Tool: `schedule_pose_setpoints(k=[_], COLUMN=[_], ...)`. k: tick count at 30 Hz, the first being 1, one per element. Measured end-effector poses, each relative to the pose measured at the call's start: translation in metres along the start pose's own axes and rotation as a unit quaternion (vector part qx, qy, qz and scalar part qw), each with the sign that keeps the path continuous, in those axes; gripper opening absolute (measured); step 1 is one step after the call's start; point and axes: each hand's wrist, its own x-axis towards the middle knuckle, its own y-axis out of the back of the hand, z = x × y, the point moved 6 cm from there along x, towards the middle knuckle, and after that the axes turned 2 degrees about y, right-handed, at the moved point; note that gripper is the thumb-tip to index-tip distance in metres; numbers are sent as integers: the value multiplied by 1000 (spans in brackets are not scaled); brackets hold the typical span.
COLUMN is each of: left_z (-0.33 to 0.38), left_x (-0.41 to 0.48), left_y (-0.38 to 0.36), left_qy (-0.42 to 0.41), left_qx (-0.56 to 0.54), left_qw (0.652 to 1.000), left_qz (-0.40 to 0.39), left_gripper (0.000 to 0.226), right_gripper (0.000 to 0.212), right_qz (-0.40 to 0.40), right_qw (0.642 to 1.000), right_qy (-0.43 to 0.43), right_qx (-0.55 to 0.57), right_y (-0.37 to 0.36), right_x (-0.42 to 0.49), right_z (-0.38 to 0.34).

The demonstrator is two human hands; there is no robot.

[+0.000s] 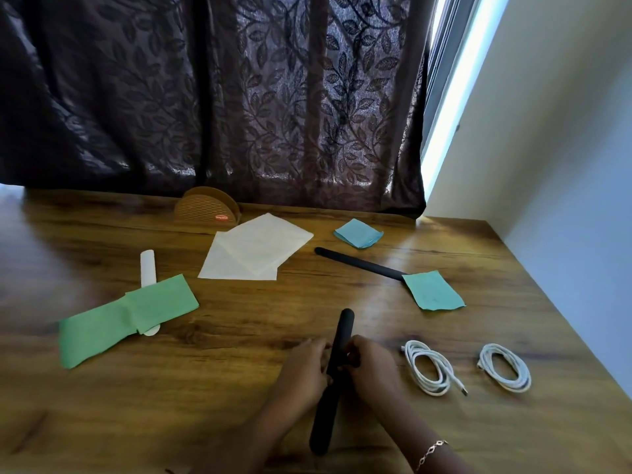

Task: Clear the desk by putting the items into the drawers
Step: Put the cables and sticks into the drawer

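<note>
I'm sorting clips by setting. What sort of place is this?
Probably a home study or bedroom corner. A wood-grain desk stands against a dark leaf-patterned curtain, daylight shows at the window beside it, and white paper sheets and a coiled white cable lie on the desk.

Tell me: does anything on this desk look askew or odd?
Nothing looks spilled or damaged. The white strip lies half under the green paper, and the far black strip has one end under a teal sheet. Left hand and right hand grip the near black strip.
</note>
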Motion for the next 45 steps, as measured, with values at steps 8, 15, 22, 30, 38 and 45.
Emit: schedule_pose_setpoints(k=[8,15,22,30,38,45], left_z=[4,-6,-11,-12,-15,-36], left_x=[7,23,33,33,33,20], left_y=[9,21,27,28,30,40], left_qy=[13,-37,-30,-32,-35,-31], left_qx=[-10,197,187,166,140,-62], left_qw=[1000,980,981,984,988,998], left_qz=[8,-11,-46,-55,-57,7], left_gripper=[53,68,69,71,71,56], right_gripper=[12,13,32,34,16,12], right_qz=[98,86,-9,-56,69,12], right_qw=[990,969,959,978,990,946], right_qy=[93,127,129,73,104,22], right_qx=[-50,-194,-253,-186,-68,324], right_y=[72,93,72,79,116,111], right_x=[74,150,177,189,178,126], right_z=[-10,2,9,8,-29,-65])
